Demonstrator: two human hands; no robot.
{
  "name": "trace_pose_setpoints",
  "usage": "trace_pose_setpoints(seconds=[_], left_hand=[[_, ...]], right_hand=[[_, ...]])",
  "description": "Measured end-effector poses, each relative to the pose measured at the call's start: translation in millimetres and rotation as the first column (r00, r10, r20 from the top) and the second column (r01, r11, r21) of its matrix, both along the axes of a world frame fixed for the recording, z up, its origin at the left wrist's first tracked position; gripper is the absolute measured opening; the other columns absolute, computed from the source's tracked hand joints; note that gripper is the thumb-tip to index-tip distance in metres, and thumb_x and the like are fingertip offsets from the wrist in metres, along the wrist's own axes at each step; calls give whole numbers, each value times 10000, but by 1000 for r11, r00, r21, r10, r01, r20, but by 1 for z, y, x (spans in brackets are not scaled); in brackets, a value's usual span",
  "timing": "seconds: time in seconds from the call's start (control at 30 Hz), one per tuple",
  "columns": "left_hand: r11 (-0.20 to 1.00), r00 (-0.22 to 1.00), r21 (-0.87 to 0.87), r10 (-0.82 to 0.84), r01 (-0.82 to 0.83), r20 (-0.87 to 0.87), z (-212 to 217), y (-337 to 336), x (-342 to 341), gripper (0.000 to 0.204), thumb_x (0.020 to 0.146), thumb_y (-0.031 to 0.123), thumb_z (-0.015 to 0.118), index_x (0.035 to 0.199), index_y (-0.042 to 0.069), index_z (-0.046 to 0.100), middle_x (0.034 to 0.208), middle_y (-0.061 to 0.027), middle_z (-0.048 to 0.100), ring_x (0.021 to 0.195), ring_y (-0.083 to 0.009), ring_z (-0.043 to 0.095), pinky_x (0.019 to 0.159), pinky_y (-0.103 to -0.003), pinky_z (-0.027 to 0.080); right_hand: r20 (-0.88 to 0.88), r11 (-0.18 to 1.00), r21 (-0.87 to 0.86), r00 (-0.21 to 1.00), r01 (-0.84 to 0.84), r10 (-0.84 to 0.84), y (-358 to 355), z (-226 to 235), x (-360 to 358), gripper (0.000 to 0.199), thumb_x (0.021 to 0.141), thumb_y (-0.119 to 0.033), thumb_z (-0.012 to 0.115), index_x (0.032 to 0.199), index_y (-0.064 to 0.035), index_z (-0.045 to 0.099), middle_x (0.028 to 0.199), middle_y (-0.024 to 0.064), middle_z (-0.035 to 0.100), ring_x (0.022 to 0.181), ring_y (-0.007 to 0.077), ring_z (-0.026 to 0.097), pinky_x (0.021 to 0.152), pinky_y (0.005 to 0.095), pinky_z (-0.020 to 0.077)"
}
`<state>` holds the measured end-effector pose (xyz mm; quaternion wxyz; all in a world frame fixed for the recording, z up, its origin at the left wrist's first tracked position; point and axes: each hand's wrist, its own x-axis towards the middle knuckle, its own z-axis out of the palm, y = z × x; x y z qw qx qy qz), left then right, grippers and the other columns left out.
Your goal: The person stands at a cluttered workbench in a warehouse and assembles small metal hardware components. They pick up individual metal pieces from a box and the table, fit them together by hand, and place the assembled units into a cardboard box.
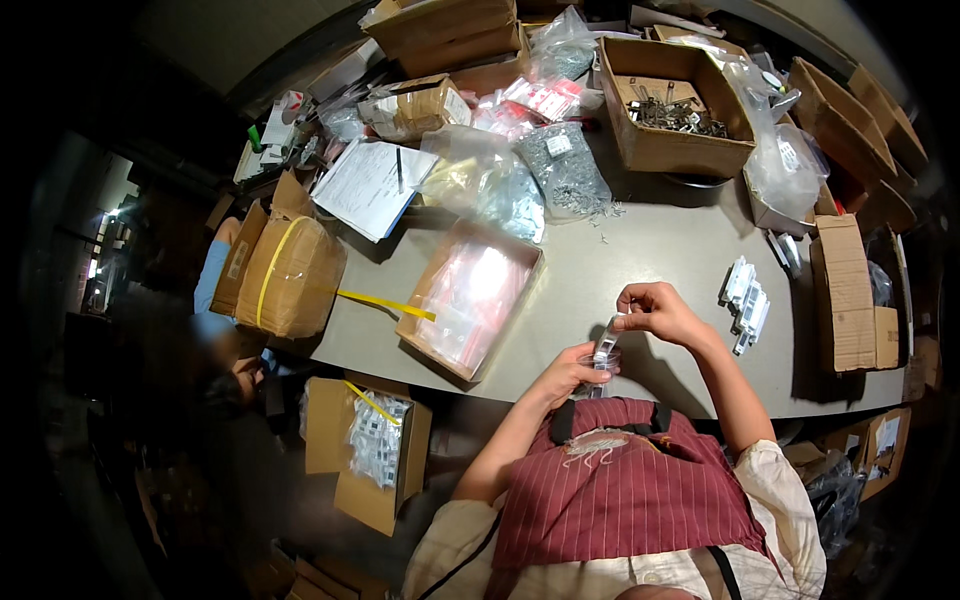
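Observation:
Close to my body at the table's front edge, my left hand (575, 373) is closed around a small clear plastic bag (602, 362). My right hand (657, 313) is just above it, thumb and fingers pinching the top of a narrow white piece (606, 342) with darker markings. That piece stands tilted, its lower end at the bag's mouth; how far inside it sits I cannot tell. To the right on the table lies a small pile of similar long white pieces (745, 302). A shallow cardboard box of flat clear bags (478, 290) sits to the left.
At the back stand a cardboard box of metal parts (672, 110), a bag of small screws (565, 170) and papers with a pen (370, 185). A taped carton (290, 275) is at the left edge. Below it an open box (380, 440) holds bagged pieces. Another carton (850, 300) stands right.

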<state>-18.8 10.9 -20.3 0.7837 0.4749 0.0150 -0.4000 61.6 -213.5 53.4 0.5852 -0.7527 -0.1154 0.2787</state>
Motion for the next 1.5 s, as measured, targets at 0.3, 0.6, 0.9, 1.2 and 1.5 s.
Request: trace_pose_setpoints(seconds=[0.3, 0.6, 0.9, 1.2, 1.5], left_hand=[[1000, 999, -15, 0, -1, -51, -5, -6, 3, 603, 785, -38, 734, 1346, -2, 518, 1120, -96, 638, 1082, -201, 634, 969, -332, 497], [1000, 999, -25, -10, 9, -35, -15, -8, 1, 643, 705, -77, 688, 1317, 7, 512, 1124, -78, 637, 1055, -193, 639, 957, -325, 504], [999, 998, -3, 54, -54, 11, -2, -1, 5, 719, 614, -92, 611, 1324, -15, 528, 1167, -101, 609, 1085, -218, 597, 916, -298, 501], [996, 999, -81, 35, -35, -1, 1, 1, 20, 740, 629, -138, 539, 1358, -13, 516, 1175, -152, 629, 1093, -226, 616, 858, -288, 529], [986, 984, 130, 81, -102, 158, -42, -15, -11, 450, 790, -66, 686, 1227, -14, 589, 1037, -58, 683, 916, -146, 655, 798, -276, 528]], right_hand=[[6, 995, 98, 999, 34, -35, 2, -15, -11, 170, 820, -129, 798, 853, -37, 659, 630, -75, 460, 588, 37, 395, 524, 250, 298], [113, 987, -59, 981, -149, 155, 19, -22, -20, 159, 879, -141, 759, 957, -14, 705, 654, 16, 568, 604, 81, 504, 550, 281, 400], [192, 909, -138, 889, -394, 415, 16, -9, -23, 260, 897, -217, 705, 1091, -51, 758, 897, 174, 739, 740, 271, 694, 706, 357, 530], [380, 838, -445, 780, -316, 497, 25, -16, -37, 319, 809, -225, 756, 1088, -74, 732, 825, 196, 706, 745, 368, 687, 675, 412, 533], [46, 995, -74, 997, 62, -58, 6, -35, -40, 109, 841, -80, 747, 844, 9, 683, 654, 12, 611, 590, 74, 501, 550, 247, 410]])
